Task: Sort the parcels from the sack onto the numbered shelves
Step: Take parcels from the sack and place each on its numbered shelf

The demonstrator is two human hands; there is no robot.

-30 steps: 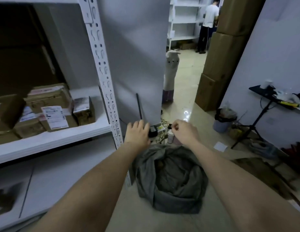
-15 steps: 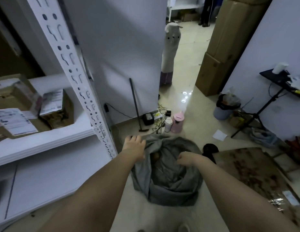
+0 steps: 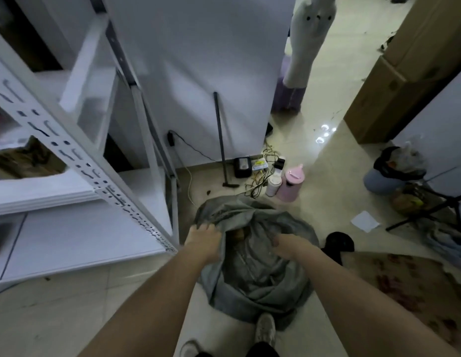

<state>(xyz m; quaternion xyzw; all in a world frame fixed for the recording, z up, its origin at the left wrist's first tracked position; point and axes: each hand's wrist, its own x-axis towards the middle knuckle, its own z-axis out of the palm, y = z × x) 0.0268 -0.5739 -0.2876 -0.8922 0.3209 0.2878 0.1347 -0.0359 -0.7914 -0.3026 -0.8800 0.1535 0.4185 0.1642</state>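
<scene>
A grey cloth sack stands open on the floor in front of my feet. My left hand grips the sack's left rim, fingers curled over the fabric. My right hand reaches into the sack's mouth from the right, its fingers hidden in the folds. A brown parcel shows inside the sack between my hands. The white metal shelf unit stands to the left, with a cardboard parcel on its middle level.
Behind the sack lie a pink kettle, a white cup, a black adapter with tangled cables and a dark rod leaning on the white wall. Right: a bin, a tripod stand, a rug, cardboard boxes.
My view has tilted down and closer to the sack. Both hands dropped from above the sack to it; the left took hold of the rim, the right went further inside.
</scene>
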